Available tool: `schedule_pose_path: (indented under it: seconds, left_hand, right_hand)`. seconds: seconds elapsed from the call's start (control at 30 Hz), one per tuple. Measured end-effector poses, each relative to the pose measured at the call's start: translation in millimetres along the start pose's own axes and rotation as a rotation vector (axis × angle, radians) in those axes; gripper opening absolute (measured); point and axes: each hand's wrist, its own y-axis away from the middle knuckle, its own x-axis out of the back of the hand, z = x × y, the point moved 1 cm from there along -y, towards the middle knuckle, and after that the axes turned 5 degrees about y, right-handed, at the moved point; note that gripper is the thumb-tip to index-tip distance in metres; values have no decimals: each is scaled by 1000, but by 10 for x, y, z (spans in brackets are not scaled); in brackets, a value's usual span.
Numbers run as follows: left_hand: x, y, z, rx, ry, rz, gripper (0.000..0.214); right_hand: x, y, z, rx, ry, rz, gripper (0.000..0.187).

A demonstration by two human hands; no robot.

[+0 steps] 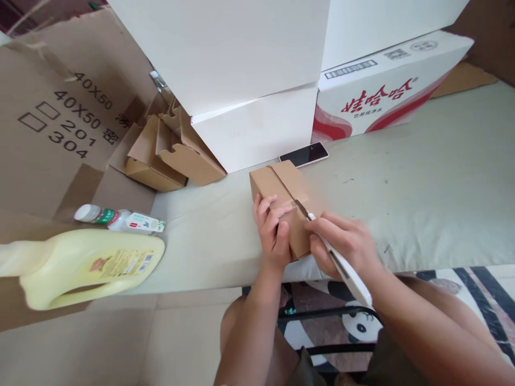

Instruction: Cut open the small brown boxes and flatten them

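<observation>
A small brown cardboard box (286, 179) rests near the front edge of the pale cloth-covered surface, a seam running along its top. My left hand (273, 225) is closed around the box's near left side, fingers over the top face. In my right hand (341, 238) is a white utility knife (349, 276), gripped like a pen. Its dark blade meets the seam around the middle of the top, at a strip of clear tape. Part of the box's right side is hidden behind the right hand.
Behind the box lies a phone (304, 154), against stacked white cartons (257, 128). A printed water carton (386, 96) stands at the back right. Leftward are opened brown boxes (177, 155), a plastic bottle (120, 219), a yellow jug (92, 262) and a large carton (60, 123).
</observation>
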Motion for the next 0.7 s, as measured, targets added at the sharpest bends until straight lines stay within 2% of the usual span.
schedule_pose_path:
  seconds: [0.13, 0.3, 0.47, 0.57, 0.7]
  left_hand:
    - [-1, 15, -13, 10, -47, -5, 38]
    - [1, 16, -17, 4, -54, -7, 36]
    - [-11, 5, 0, -6, -37, -8, 37]
    - [-20, -1, 12, -3, -43, -19, 39]
    - [-29, -7, 16, -6, -43, -22, 38]
  right_hand:
    - [-25, -4, -59, 8, 121, -52, 14]
    - [-42, -15, -85, -32, 158, -77, 16]
    - [-40, -1, -14, -63, 17, 0, 12]
    - [-30, 22, 38, -37, -92, 68, 12]
    - [-19, 40, 68, -2, -157, 91, 14]
